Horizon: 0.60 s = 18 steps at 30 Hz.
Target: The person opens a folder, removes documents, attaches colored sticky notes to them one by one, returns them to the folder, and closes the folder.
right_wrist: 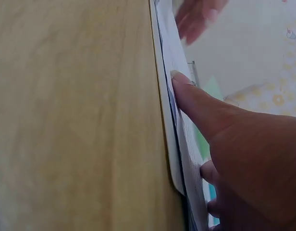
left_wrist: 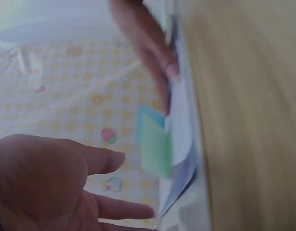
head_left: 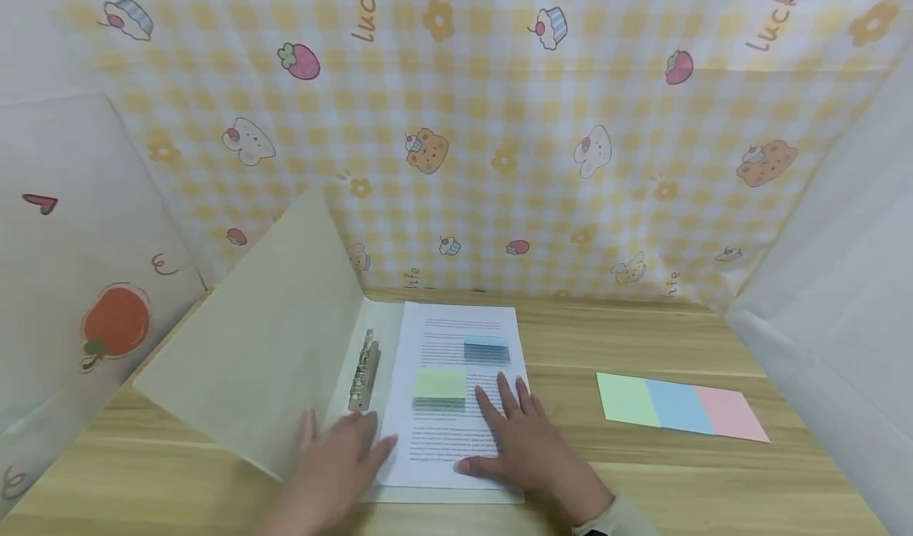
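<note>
A folder [head_left: 285, 322] lies opened on the table, its left cover tilted up and a metal lever clip [head_left: 364, 371] along the spine. Printed sheets [head_left: 449, 449] rest on its right side, bearing a green sticky note [head_left: 440, 385] and a blue sticky note [head_left: 487, 347], whose lower edges stand up from the page. My right hand [head_left: 524, 445] rests with spread fingers on the lower right of the sheets. Just below the clip, by the sheets' lower left edge, is my left hand [head_left: 335, 461], fingers extended and holding nothing; in the left wrist view its fingers [left_wrist: 124, 209] look apart from the paper.
To the right on the wooden table [head_left: 678, 488] lies a strip of green, blue and pink sticky notes [head_left: 681, 406]. A yellow checked curtain [head_left: 471, 124] hangs behind the table, and white cloth [head_left: 842, 282] closes off the sides.
</note>
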Available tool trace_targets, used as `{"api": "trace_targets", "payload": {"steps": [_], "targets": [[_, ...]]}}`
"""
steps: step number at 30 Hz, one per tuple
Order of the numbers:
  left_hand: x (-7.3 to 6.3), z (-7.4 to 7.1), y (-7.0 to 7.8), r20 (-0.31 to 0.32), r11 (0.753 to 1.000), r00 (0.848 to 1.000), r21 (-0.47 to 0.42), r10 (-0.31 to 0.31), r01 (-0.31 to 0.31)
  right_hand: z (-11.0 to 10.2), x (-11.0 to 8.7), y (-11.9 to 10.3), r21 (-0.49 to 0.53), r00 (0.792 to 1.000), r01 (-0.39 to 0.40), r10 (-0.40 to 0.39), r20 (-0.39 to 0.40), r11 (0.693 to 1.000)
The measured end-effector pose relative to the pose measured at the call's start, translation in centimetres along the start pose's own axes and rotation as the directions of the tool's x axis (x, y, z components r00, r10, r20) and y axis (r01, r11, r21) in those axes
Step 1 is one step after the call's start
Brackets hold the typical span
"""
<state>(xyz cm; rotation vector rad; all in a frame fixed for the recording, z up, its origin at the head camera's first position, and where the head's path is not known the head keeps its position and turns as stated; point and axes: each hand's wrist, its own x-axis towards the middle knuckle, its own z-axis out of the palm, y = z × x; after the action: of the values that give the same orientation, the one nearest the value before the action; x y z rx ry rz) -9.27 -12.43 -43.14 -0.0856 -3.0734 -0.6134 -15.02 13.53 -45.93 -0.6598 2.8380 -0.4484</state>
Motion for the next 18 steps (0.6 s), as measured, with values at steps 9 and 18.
{"api": "trace_targets", "payload": {"steps": [9, 18], "targets": [[0.3, -2.0, -3.6, -0.211, 0.980, 0.966, 0.158, 0.151, -0.118, 0.0, -0.2, 0.1, -0.012, 1.000, -0.005, 0.005, 0.003, 1.000], [1.0, 0.3, -6.6, 0.054, 0.995, 0.998, 0.095, 0.018, -0.024, -0.2, -0.1, -0.2, -0.022, 1.000, -0.016, 0.016, 0.008, 1.000]]}}
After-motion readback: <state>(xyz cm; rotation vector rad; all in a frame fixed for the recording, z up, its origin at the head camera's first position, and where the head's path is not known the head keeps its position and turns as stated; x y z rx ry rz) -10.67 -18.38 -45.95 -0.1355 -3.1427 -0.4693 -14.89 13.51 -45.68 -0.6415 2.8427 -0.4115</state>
